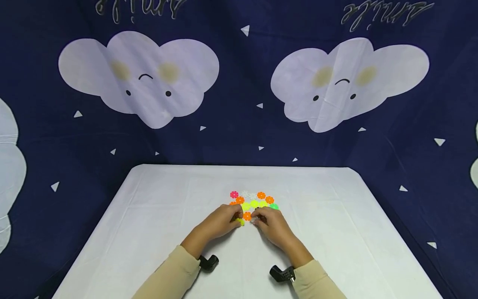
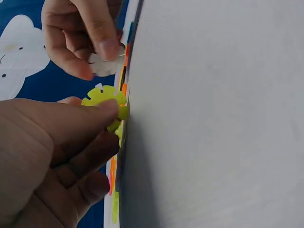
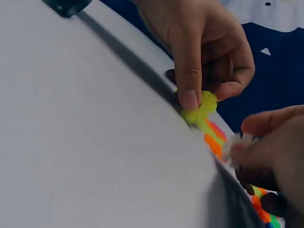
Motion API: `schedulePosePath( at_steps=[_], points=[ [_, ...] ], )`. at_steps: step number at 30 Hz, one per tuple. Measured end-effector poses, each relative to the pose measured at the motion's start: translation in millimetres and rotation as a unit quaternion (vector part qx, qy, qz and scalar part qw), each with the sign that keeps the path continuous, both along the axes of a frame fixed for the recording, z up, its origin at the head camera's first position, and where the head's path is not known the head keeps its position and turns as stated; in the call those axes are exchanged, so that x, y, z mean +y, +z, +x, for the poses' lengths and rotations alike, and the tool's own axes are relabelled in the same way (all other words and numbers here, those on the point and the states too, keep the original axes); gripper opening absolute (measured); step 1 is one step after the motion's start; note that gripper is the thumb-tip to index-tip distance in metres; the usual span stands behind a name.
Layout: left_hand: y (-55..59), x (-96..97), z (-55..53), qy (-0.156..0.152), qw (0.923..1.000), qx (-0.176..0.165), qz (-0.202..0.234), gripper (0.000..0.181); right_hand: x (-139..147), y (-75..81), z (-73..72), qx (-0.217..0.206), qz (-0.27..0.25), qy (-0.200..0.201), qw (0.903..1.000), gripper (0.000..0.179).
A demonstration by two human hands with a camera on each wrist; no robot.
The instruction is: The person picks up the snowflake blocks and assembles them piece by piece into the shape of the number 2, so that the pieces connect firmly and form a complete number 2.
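Note:
My left hand (image 1: 221, 221) pinches a yellow notched snowflake disc (image 2: 101, 94) between thumb and fingers, close over the table. A white notched snowflake disc (image 2: 102, 66) is pinched by my right hand (image 1: 275, 225), just across from the left. The two discs are apart in the left wrist view. Between the hands lies an orange disc (image 1: 247, 216). Beyond them several more discs are grouped on the table: a pink one (image 1: 234, 194), orange ones (image 1: 261, 195), yellow ones (image 1: 254, 204), pale white ones (image 1: 252, 196) and a green one (image 1: 274, 206). My hands partly hide the nearer discs.
The white table (image 1: 168, 182) has rounded far corners. Behind it hangs a dark blue cloth (image 1: 239, 83) printed with clouds and small triangles. A black wrist camera (image 1: 209, 263) is on the left wrist, another black camera (image 1: 281, 274) on the right.

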State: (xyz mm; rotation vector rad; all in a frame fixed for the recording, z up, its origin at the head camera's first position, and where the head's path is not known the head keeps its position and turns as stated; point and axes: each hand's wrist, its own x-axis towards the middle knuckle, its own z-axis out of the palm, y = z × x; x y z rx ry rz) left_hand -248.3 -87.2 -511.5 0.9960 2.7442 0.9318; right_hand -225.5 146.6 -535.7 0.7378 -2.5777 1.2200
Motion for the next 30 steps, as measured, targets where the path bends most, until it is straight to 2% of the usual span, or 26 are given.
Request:
schedulePosePath(
  at_steps=[2,3,7,10,13,21,24,26,30],
  points=[
    [-0.6,-0.6,0.0,0.006,0.9991,-0.009,0.041,0.018,-0.3,1.7,1.6,-0.054,-0.064,-0.009,0.9964,0.018],
    [-1.4,-0.9,-0.2,0.013,0.998,-0.013,0.061,0.017,-0.4,2.6,2.2,-0.085,-0.098,-0.014,0.9914,0.019],
    [-3.9,-1.4,-0.3,0.045,0.9881,-0.031,0.144,0.017,-1.2,4.4,3.6,-0.182,-0.21,-0.029,0.9601,0.025],
    [-6.0,-1.4,0.6,0.062,0.9788,-0.057,0.187,0.015,-1.8,4.8,4.0,-0.217,-0.26,-0.019,0.9407,0.033],
    [-7.8,-0.7,1.3,0.068,0.9711,-0.081,0.214,0.013,-2.1,4.6,3.9,-0.236,-0.291,-0.002,0.9271,0.039],
    [-10.7,0.3,2.2,0.063,0.9502,-0.101,0.288,0.012,-1.8,3.7,3.5,-0.255,-0.336,0.008,0.9067,0.042],
    [-12.0,0.0,2.1,0.058,0.943,-0.104,0.311,0.012,-2.9,3.5,3.8,-0.257,-0.339,0.001,0.9051,0.04],
    [-12.5,-0.1,2.0,0.053,0.9421,-0.098,0.316,0.011,-3.5,3.4,4.0,-0.256,-0.332,-0.004,0.9078,0.039],
    [-12.8,-0.2,2.1,0.044,0.9518,-0.061,0.298,0.01,-4.4,3.6,5.1,-0.254,-0.322,-0.004,0.9118,0.038]
  ],
)
